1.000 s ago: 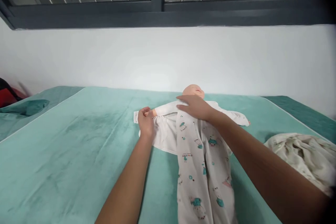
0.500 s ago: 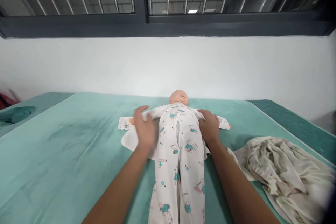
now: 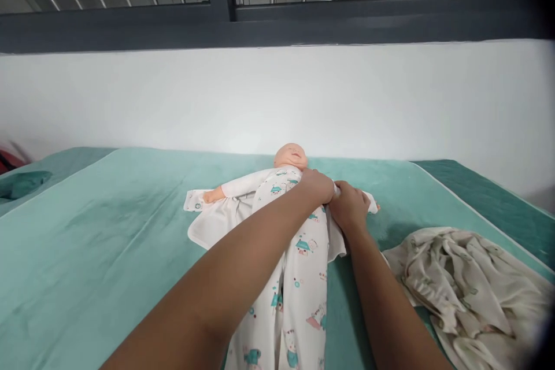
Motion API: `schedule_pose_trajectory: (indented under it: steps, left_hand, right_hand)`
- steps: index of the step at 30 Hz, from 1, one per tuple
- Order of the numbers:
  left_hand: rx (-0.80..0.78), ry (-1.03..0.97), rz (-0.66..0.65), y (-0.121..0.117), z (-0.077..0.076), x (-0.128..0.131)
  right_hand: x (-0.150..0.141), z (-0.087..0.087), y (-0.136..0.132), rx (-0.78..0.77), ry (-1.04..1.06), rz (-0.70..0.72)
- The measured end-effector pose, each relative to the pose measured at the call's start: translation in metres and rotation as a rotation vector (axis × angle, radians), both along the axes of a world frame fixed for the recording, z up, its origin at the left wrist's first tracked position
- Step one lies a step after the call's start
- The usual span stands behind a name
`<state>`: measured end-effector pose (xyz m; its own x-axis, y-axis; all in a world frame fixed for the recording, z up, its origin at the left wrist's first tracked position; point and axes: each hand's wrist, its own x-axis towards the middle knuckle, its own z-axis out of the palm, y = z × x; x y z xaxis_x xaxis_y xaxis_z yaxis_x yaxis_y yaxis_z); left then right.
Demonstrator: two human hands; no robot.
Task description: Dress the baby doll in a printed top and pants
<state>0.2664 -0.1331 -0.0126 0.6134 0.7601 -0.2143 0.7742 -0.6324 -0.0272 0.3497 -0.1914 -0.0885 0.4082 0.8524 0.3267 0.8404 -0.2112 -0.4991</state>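
A baby doll [image 3: 290, 155] lies on its back, its bald head toward the wall. White baby clothes printed with teal figures [image 3: 306, 245] stretch over its body toward me. Its arm on the left reaches out in a white sleeve [image 3: 247, 183], the bare doll hand [image 3: 214, 195] resting by a printed cuff [image 3: 193, 200]. My left hand [image 3: 318, 185] crosses over the doll's chest, closed on the sleeve of the arm on the right. Beside it, my right hand [image 3: 350, 206] is wrapped round the same sleeve, nearer the cuff [image 3: 372, 202]. My hands hide most of that arm.
A crumpled cream cloth [image 3: 468, 289] lies to the right of my right forearm. The teal padded surface [image 3: 108, 243] runs back to a white wall [image 3: 195, 98] below a dark window frame [image 3: 108, 29]. A red and black item [image 3: 11, 161] sits at the far left edge.
My left hand has left the doll's arm on the left and crossed to the one on the right. My right hand moved from the chest to that same sleeve and closed on it.
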Motion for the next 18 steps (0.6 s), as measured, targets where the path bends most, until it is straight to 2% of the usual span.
schedule_pose_trajectory:
  steps: [4,8,15,18]
  left_hand:
    - [0.002,-0.003,-0.013,0.009,-0.006,0.005]
    - [0.025,-0.033,-0.043,0.008,-0.006,-0.001]
    - [0.057,-0.030,-0.075,-0.003,0.018,-0.023]
    - [0.082,0.027,-0.089,-0.004,0.031,-0.033]
  right_hand:
    - [0.001,0.002,0.003,-0.034,0.009,0.000]
    - [0.005,0.002,0.005,-0.037,0.069,0.004]
    - [0.012,0.008,0.000,-0.071,0.230,-0.044]
    - [0.018,0.006,0.000,-0.030,0.313,-0.050]
